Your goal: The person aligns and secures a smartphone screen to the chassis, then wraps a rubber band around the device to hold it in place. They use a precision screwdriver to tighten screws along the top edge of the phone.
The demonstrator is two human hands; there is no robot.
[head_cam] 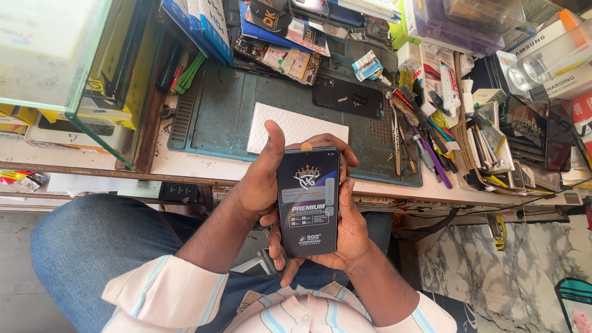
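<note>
My fingers (345, 161) clamp the phone (307, 200), both hands: left hand (262, 185), right hand (351, 231). Held upright over the mat's (222, 105) near edge.

Back of phone (308, 200) hidden against palms. Most fingers of left hand (262, 179) and right hand (348, 225) hidden behind phone. White pad (296, 123) lower edge covered by hands. Tools (419, 132) at right too cluttered to tell apart.

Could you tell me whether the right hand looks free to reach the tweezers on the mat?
Probably not as things stand: the right hand and left hand both grip the phone. The tweezers lie uncovered beyond it.
</note>
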